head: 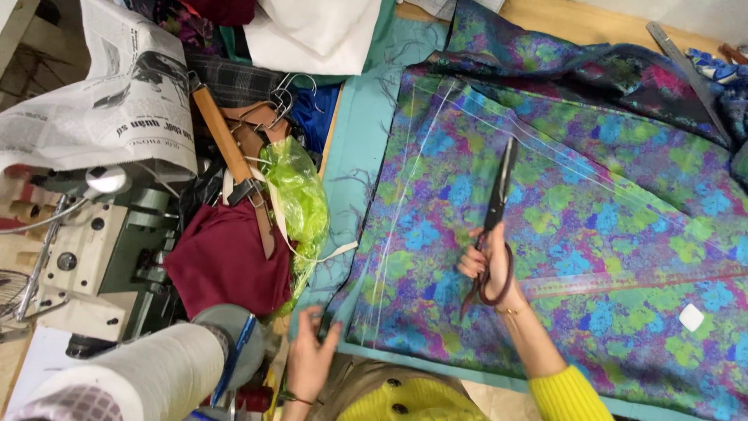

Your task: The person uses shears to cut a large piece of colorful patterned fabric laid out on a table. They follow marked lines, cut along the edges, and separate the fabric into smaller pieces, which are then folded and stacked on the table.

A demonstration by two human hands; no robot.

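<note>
Right hand (487,261) grips scissors (494,214) over patterned fabric (576,226); left hand (310,359) spread beside sewing machine (93,249)

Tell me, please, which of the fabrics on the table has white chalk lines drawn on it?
The multicoloured patterned fabric under the right hand and its scissors; the maroon cloth beside it is plain.

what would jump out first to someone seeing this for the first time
The bright patterned fabric in purple, green and blue fills the right side of the table. The right hand holds dark scissors above it, blades closed. The left hand rests at the cloth's near left corner.
</note>
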